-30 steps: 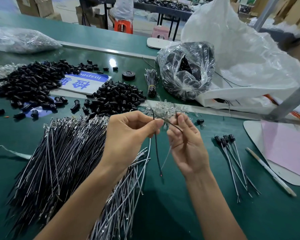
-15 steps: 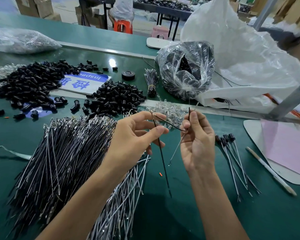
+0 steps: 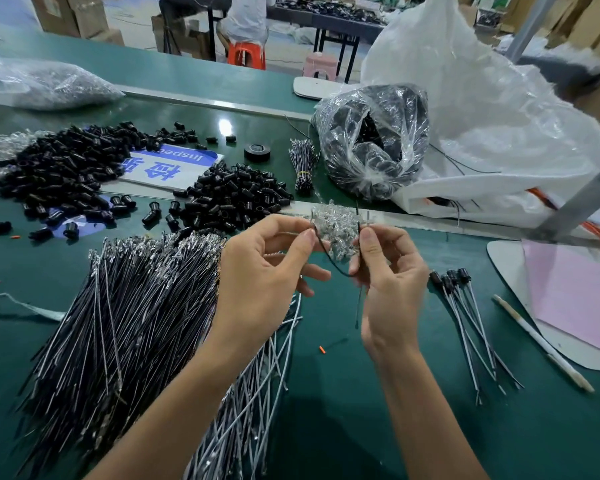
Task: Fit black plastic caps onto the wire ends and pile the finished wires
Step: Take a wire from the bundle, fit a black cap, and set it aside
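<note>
Wire (image 3: pixel 330 260), thin and black, sags in a U between my hands. My left hand (image 3: pixel 267 271) pinches one end between thumb and forefinger, and my right hand (image 3: pixel 388 282) pinches the other. Just behind the grip glitters a small heap of clear parts (image 3: pixel 340 225). Beyond my left hand lies a mound of glossy black plastic caps (image 3: pixel 236 195). Capped wires (image 3: pixel 471 323) lie right of my right hand, and a bristly heap of uncapped wires (image 3: pixel 125 323) lies under my left wrist.

Heap of loose black and white wires (image 3: pixel 125 323) fills green table's (image 3: pixel 336 427) near-left, black plastic caps (image 3: pixel 236 195) piled behind it. Small pile of capped wires (image 3: pixel 465 306) lies toward R edge, crinkly clear bag (image 3: pixel 371 150) behind.
</note>
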`<state>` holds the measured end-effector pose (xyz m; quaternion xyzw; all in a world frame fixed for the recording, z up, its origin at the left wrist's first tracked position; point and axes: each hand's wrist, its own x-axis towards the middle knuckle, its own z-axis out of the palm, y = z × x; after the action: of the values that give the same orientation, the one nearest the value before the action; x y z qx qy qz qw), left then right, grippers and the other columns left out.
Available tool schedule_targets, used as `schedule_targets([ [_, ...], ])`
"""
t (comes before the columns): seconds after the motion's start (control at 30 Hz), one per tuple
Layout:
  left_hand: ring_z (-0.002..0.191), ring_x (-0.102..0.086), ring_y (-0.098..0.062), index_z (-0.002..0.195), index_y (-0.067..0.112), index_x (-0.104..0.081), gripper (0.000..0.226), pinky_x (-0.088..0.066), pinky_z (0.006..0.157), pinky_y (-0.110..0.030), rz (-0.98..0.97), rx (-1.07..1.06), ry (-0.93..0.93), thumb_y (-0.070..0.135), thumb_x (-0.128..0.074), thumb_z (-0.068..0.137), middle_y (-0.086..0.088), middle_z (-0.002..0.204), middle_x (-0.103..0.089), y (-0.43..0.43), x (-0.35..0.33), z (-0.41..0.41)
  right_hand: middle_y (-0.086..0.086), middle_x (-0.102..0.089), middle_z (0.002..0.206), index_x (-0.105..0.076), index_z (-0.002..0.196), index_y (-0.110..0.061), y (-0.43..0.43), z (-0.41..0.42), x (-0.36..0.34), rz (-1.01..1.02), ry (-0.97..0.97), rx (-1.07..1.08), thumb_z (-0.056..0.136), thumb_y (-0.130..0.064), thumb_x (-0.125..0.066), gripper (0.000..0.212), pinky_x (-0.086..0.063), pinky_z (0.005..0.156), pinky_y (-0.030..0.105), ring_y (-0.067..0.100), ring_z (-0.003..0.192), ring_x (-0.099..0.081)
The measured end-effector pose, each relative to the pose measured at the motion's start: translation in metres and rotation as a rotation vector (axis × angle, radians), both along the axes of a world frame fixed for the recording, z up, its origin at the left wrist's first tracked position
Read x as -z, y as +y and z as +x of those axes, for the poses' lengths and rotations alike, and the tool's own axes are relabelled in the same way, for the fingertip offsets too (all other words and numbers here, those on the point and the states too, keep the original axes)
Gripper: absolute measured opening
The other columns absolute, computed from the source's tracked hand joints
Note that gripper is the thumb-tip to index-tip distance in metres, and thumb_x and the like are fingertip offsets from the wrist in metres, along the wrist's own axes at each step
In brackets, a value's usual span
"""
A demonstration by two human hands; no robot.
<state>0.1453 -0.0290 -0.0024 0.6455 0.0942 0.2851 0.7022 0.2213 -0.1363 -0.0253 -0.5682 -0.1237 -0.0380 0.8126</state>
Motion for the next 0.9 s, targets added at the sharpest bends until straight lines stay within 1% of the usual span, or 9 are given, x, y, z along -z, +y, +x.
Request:
schedule_targets([
  [0.13,0.064,-0.073,-0.015,0.087,0.016,-0.065,0.012,-0.054,0.048,-0.025,0.089,-0.068,0.102,0.009,-0.060,0.094,0.003,0.074,-0.076,0.000,0.008,0.004,0.001,-0.067,0.074,-0.065,0.082,-0.020,0.002,-0.003,0.002,-0.152,-0.081,0.021,0.092,-0.013,-0.065,0.012,-0.041,0.053,0.020,0.009,0.055,-0.049],
  [0.27,0.062,-0.071,-0.006,0.081,0.023,-0.064,0.014,-0.056,0.053,-0.022,0.229,-0.156,0.142,0.012,-0.064,0.090,0.004,0.068,-0.074,-0.001,0.012,0.006,0.000,-0.070,0.075,-0.061,0.084,-0.020,0.006,-0.007,0.005,-0.205,-0.112,-0.082,0.094,-0.014,-0.061,0.012,-0.040,0.050,0.017,0.006,0.050,-0.047],
  [0.37,0.059,-0.069,-0.002,0.081,0.023,-0.067,0.009,-0.054,0.054,-0.020,0.359,-0.237,0.171,0.016,-0.068,0.087,0.008,0.066,-0.072,-0.001,0.014,0.007,-0.001,-0.070,0.073,-0.059,0.085,-0.021,0.008,-0.009,0.007,-0.241,-0.133,-0.102,0.093,-0.019,-0.059,0.009,-0.039,0.049,0.018,0.006,0.049,-0.046],
  [0.47,0.055,-0.064,0.005,0.078,0.021,-0.068,0.011,-0.051,0.054,-0.014,0.441,-0.295,0.166,0.014,-0.071,0.084,0.014,0.065,-0.069,0.000,0.013,0.005,-0.002,-0.071,0.076,-0.058,0.086,-0.023,0.008,-0.010,0.007,-0.291,-0.167,-0.075,0.094,-0.023,-0.058,0.007,-0.041,0.056,0.020,0.003,0.053,-0.052],
  [0.53,0.055,-0.063,0.005,0.077,0.020,-0.069,0.011,-0.049,0.054,-0.012,0.453,-0.304,0.171,0.013,-0.072,0.083,0.014,0.065,-0.069,0.000,0.013,0.004,-0.002,-0.071,0.077,-0.058,0.087,-0.023,0.007,-0.011,0.006,-0.334,-0.201,-0.057,0.094,-0.022,-0.058,0.008,-0.042,0.060,0.022,0.002,0.057,-0.056],
  [0.67,0.055,-0.064,0.001,0.074,0.019,-0.070,0.010,-0.052,0.057,-0.015,0.507,-0.320,0.193,0.014,-0.074,0.082,0.014,0.062,-0.067,0.000,0.012,0.004,-0.006,-0.068,0.075,-0.056,0.086,-0.026,0.009,-0.016,0.006,-0.422,-0.280,-0.030,0.094,-0.024,-0.058,0.008,-0.044,0.059,0.021,0.005,0.059,-0.055],
  [0.73,0.056,-0.065,-0.003,0.074,0.019,-0.070,0.009,-0.056,0.062,-0.026,0.586,-0.320,0.199,0.018,-0.075,0.082,0.010,0.062,-0.068,-0.002,0.012,0.004,-0.012,-0.064,0.072,-0.056,0.086,-0.025,0.010,-0.019,0.006,-0.451,-0.328,-0.018,0.094,-0.021,-0.057,0.009,-0.044,0.058,0.017,0.004,0.061,-0.057],
  [0.8,0.059,-0.068,-0.010,0.075,0.017,-0.070,0.010,-0.056,0.063,-0.034,0.650,-0.315,0.202,0.022,-0.074,0.083,0.007,0.064,-0.070,-0.003,0.012,0.004,-0.010,-0.062,0.070,-0.056,0.088,-0.020,0.011,-0.020,0.007,-0.481,-0.355,-0.014,0.095,-0.017,-0.057,0.008,-0.048,0.058,0.021,0.007,0.063,-0.059],
  [0.9,0.058,-0.067,-0.009,0.076,0.017,-0.070,0.008,-0.056,0.062,-0.035,0.644,-0.282,0.191,0.018,-0.073,0.084,0.007,0.064,-0.070,-0.002,0.012,0.003,-0.009,-0.062,0.071,-0.055,0.090,-0.014,0.011,-0.019,0.008,-0.535,-0.389,0.005,0.096,-0.012,-0.058,0.007,-0.048,0.059,0.020,0.008,0.065,-0.060],
])
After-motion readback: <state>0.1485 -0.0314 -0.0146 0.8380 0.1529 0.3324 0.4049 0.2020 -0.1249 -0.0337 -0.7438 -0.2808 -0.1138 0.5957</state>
